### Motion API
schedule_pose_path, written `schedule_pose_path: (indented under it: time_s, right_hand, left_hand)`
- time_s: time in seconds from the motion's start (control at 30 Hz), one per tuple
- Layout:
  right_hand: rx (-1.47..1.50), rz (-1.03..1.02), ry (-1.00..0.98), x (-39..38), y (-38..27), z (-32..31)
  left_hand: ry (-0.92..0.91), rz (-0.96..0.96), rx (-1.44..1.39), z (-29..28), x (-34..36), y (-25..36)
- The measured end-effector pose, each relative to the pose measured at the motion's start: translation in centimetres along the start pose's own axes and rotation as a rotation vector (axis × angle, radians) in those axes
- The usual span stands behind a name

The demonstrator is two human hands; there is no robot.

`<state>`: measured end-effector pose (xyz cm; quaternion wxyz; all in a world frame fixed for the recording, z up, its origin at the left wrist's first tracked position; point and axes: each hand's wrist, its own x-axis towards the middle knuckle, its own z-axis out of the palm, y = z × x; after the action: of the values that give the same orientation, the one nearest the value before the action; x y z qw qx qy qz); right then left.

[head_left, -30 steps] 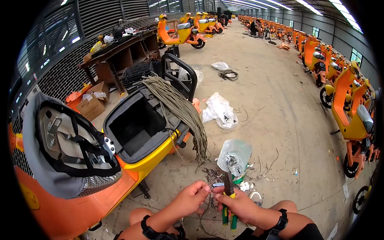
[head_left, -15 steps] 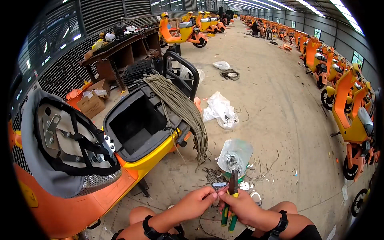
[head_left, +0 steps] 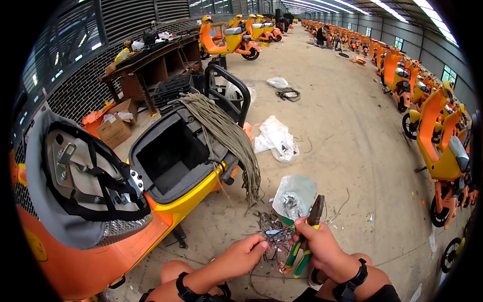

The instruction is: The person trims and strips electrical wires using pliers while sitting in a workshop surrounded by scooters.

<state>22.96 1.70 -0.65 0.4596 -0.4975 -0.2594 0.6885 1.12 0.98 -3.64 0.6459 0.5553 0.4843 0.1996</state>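
My right hand [head_left: 324, 249] is closed round a pair of pliers [head_left: 316, 212] with green and yellow handles, its dark jaws pointing up and away from me. Thumb and index finger of that hand also come together beside the tool; anything pinched there is too small to tell. To its left, my left hand [head_left: 245, 255] is closed with thumb against forefinger, and what it may hold is hidden. Below both hands a pile of thin dark scraps [head_left: 266, 226] lies on the floor. Just beyond stands a translucent plastic container [head_left: 304, 187] with silvery-grey stuff in it.
Close on my left stands an orange and yellow scooter [head_left: 176, 204], its grey seat [head_left: 37, 186] flipped up. A bundle of grey-green cords [head_left: 221, 128] drapes over its open compartment. A white plastic bag [head_left: 276, 138] lies ahead. Scooters [head_left: 435, 143] line the right side.
My right hand has moved right and slightly up with the pliers, away from my left hand. My left hand has drawn a little to the left, leaving a gap between them.
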Motion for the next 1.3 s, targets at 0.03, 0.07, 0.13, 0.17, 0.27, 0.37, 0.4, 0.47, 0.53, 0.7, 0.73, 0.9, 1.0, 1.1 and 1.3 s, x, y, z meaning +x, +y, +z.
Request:
schedule_pose_path:
  time_s: [0.03,0.07,0.13,0.17,0.27,0.37,0.4,0.47,0.53,0.7,0.73,0.9,1.0,1.1,1.3]
  right_hand:
    - [0.020,0.025,-0.003,-0.1,-0.4,0.0]
    - [0.022,0.032,0.007,-0.1,-0.6,0.0]
    - [0.033,0.032,0.021,0.0,-1.1,-0.1]
    - [0.023,0.040,0.016,0.2,-1.2,0.0]
    - [-0.019,0.188,0.001,0.2,-0.8,0.2]
    - [-0.026,0.337,-0.117,-0.1,0.3,0.5]
    - [-0.091,0.432,-0.235,0.0,0.0,0.2]
    - [-0.180,0.426,-0.256,-0.6,0.4,0.7]
    - [-0.244,0.434,-0.250,-1.0,1.3,0.6]
    - [-0.553,0.278,-0.347,0.4,3.2,-0.1]
    - [-0.588,0.204,-0.328,0.4,3.9,0.0]
    - [-0.711,0.035,-0.324,-0.3,4.2,0.4]
    - [-0.608,0.179,-0.292,-0.7,2.6,0.9]
    - [-0.690,0.149,-0.291,-0.4,2.6,0.7]
    - [-0.895,0.030,-0.308,-0.4,2.6,0.9]
  left_hand:
    - [0.005,0.022,0.011,0.0,0.0,-0.2]
    - [0.010,0.045,0.021,0.0,0.1,-0.9]
    - [0.032,0.049,0.011,0.0,0.3,-0.7]
    - [0.047,0.026,-0.017,0.0,0.2,-0.2]
    - [0.138,0.011,-0.094,0.6,-0.7,0.9]
    - [0.229,0.080,-0.169,0.4,-0.6,1.3]
    - [0.256,0.108,-0.195,0.2,-0.6,1.3]
    - [0.266,0.091,-0.159,0.1,-1.0,1.9]
    - [0.241,0.095,-0.142,0.4,-0.7,1.7]
    - [0.222,0.104,-0.078,0.1,-0.3,0.3]
    - [0.237,0.113,-0.085,0.1,-0.4,0.5]
    - [0.212,0.090,-0.037,-0.2,-0.7,1.3]
    - [0.189,0.081,-0.036,-0.1,-0.5,0.9]
    - [0.159,0.144,-0.001,-0.2,0.0,-0.1]
    - [0.060,0.048,0.171,-0.3,-0.6,1.9]
